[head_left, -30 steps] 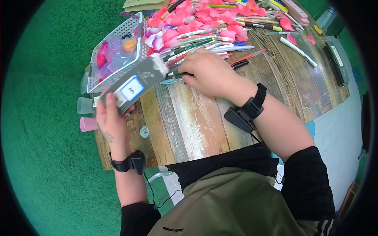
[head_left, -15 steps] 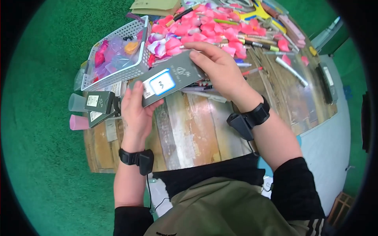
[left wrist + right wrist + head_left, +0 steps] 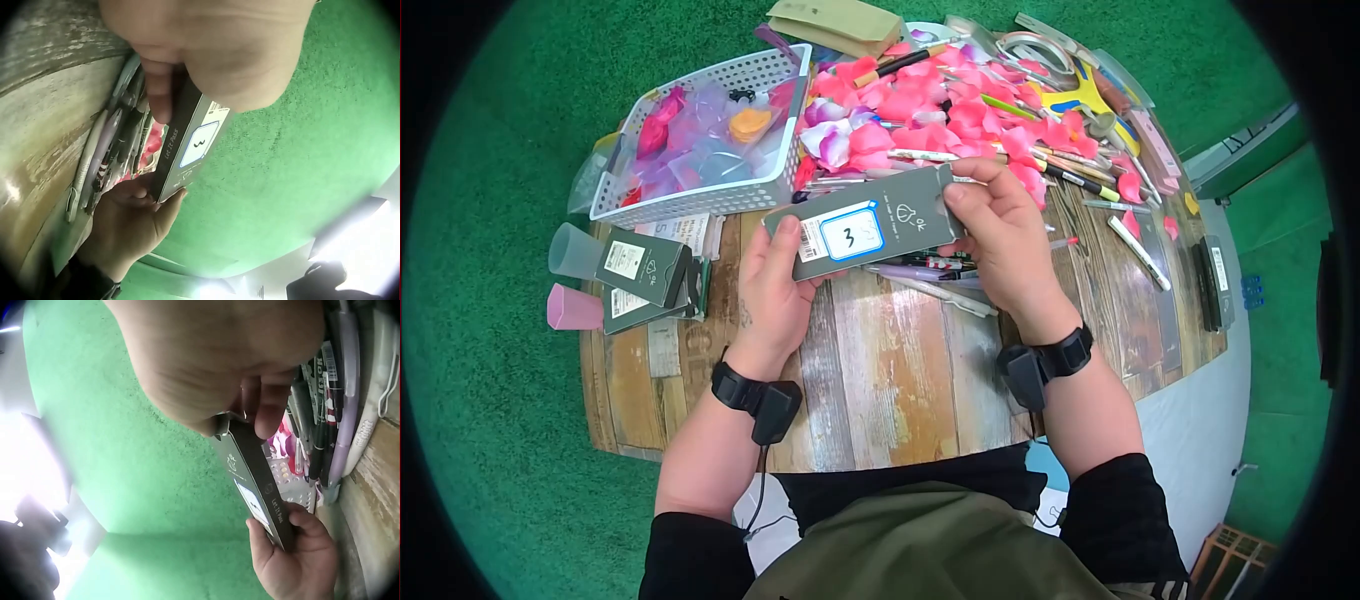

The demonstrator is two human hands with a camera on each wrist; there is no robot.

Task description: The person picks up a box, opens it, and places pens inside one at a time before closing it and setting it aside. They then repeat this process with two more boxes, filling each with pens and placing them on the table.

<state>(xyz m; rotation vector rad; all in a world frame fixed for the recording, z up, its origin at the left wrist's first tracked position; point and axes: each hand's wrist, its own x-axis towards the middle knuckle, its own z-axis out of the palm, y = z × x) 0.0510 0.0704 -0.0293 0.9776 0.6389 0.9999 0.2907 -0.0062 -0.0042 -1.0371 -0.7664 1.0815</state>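
Note:
A slim dark grey cardboard box (image 3: pixel 892 232) is held up between both hands, its blue-edged white label marked 3 facing up. My left hand (image 3: pixel 775 290) grips its left end, thumb on top and fingers beneath. At the other end, my right hand (image 3: pixel 1008 245) pinches the box near its end flap. In the left wrist view the narrow side of the box (image 3: pixel 178 139) reads "Let It Pass". The right wrist view shows the box (image 3: pixel 255 469) tilted, with a creased flap under the right hand. Pens (image 3: pixel 945 295) lie in a pile on the table just below it.
Pink petals (image 3: pixel 900 105) and more pens cover the table's far side. A white perforated basket (image 3: pixel 700 207) of colourful plastic pieces stands at left. Near it are two stacked dark boxes (image 3: pixel 643 268), a clear cup (image 3: pixel 575 250) and a pink cup (image 3: pixel 574 308). A yellow-handled tool (image 3: pixel 1085 95) lies far right.
The right hand has left the pen pile and taken hold of the box's right end. The box has swung from steeply slanted to nearly level and moved right, in front of the body.

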